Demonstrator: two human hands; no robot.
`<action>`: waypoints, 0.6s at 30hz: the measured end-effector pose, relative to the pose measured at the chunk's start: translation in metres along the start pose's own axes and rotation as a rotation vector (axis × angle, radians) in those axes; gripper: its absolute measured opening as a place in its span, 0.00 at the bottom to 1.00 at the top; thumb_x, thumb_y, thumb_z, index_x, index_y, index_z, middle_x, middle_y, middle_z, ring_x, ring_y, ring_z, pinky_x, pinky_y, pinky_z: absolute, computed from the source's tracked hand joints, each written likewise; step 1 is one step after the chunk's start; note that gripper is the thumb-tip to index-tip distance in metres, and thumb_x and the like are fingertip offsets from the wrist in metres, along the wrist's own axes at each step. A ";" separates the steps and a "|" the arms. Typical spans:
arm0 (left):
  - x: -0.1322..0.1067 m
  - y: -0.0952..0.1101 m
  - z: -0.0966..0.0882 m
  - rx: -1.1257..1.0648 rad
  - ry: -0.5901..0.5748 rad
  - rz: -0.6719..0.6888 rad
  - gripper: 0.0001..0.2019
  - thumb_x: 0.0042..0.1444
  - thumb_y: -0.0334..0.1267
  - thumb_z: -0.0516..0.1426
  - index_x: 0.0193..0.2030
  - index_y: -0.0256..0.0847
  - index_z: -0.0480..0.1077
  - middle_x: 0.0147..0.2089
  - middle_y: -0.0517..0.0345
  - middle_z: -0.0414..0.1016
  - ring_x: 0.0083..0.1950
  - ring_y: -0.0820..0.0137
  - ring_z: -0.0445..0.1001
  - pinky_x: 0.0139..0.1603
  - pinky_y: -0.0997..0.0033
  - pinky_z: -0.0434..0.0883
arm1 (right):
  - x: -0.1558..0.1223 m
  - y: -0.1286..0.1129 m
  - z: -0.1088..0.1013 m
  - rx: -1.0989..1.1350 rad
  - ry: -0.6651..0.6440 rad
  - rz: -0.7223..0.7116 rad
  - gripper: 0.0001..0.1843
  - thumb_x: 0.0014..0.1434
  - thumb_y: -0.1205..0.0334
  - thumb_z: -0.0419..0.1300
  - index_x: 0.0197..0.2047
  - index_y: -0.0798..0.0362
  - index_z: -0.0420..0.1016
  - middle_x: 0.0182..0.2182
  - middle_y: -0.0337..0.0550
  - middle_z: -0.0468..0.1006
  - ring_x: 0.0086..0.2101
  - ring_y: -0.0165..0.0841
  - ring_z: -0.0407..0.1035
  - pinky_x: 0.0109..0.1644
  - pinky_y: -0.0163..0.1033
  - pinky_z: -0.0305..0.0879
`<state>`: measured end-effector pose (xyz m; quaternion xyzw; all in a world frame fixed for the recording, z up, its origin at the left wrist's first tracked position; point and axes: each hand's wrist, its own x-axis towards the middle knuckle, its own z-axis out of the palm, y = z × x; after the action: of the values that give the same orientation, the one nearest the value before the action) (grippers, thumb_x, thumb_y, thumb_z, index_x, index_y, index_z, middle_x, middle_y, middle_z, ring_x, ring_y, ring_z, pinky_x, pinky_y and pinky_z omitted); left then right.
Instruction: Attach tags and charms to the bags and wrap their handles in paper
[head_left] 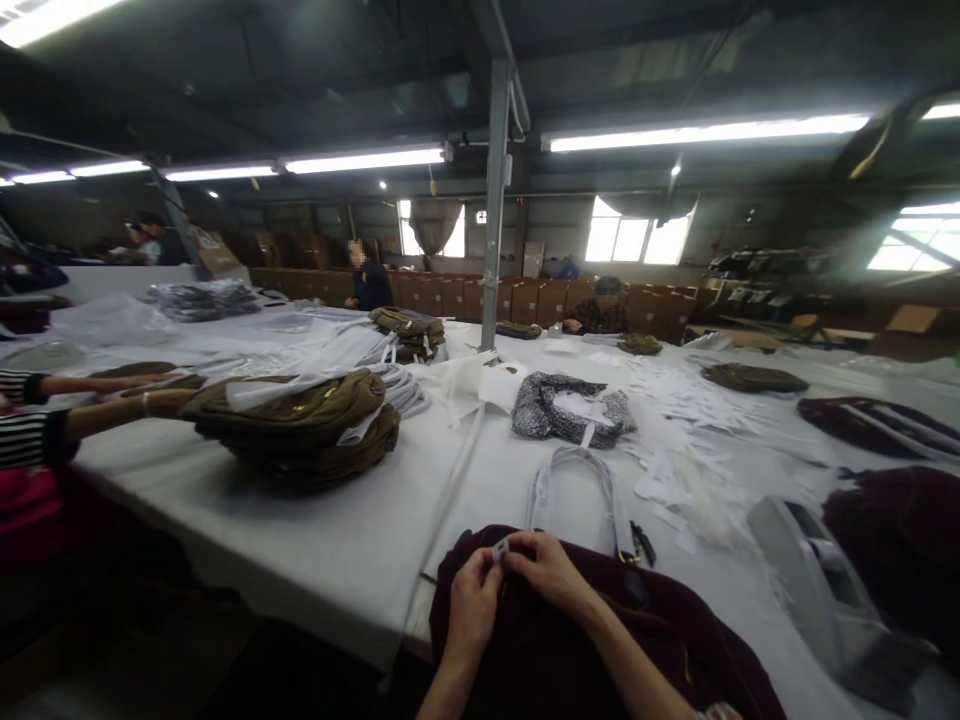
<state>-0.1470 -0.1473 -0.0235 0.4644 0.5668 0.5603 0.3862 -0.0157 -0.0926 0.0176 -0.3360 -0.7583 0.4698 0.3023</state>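
Head view | pinching small white piece (500,549) with left hand (472,600) and right hand (551,572) | over maroon bag (547,660), table's (499,480) near edge | probably soft; hold by handle (618,510)

Cut-off bags, covered cloth and blurred corners around a tabletop (360,520)

The maroon bag (660,600) runs out of the bottom edge, as do the forearms behind the left hand (471,605) and right hand (553,572). Both hands cover part of the bag. They pinch a small pale piece (500,549) whose dark mark is too small to read. A small dark object (643,544) nearby cannot be made out. At left, a co-worker's striped sleeves (28,437) are cut by the edge. At right, a grey device (810,570) is blurred; a second maroon bag (911,530) is cut off. Distant people (154,240) are too small for detail.
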 end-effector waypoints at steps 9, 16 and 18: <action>0.000 0.005 0.002 0.138 0.004 0.021 0.13 0.51 0.44 0.54 0.37 0.38 0.73 0.31 0.58 0.75 0.33 0.68 0.72 0.35 0.73 0.66 | -0.001 0.003 0.002 -0.035 0.117 -0.015 0.10 0.54 0.65 0.54 0.33 0.53 0.78 0.31 0.40 0.80 0.35 0.35 0.72 0.42 0.36 0.64; -0.002 0.009 0.004 0.118 0.072 0.016 0.13 0.51 0.46 0.54 0.33 0.37 0.73 0.35 0.53 0.76 0.38 0.63 0.72 0.40 0.69 0.67 | -0.001 0.001 0.001 -0.064 0.125 -0.001 0.13 0.53 0.64 0.55 0.41 0.51 0.76 0.33 0.40 0.79 0.36 0.36 0.71 0.44 0.38 0.64; -0.002 0.008 0.006 0.120 0.091 0.022 0.13 0.51 0.46 0.53 0.32 0.38 0.73 0.34 0.53 0.76 0.37 0.63 0.72 0.41 0.68 0.67 | -0.001 0.000 0.003 -0.085 0.113 -0.022 0.11 0.53 0.64 0.54 0.37 0.51 0.77 0.32 0.40 0.79 0.35 0.37 0.71 0.43 0.39 0.65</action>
<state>-0.1400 -0.1484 -0.0158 0.4671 0.6111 0.5501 0.3251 -0.0173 -0.0951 0.0160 -0.3660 -0.7630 0.4142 0.3352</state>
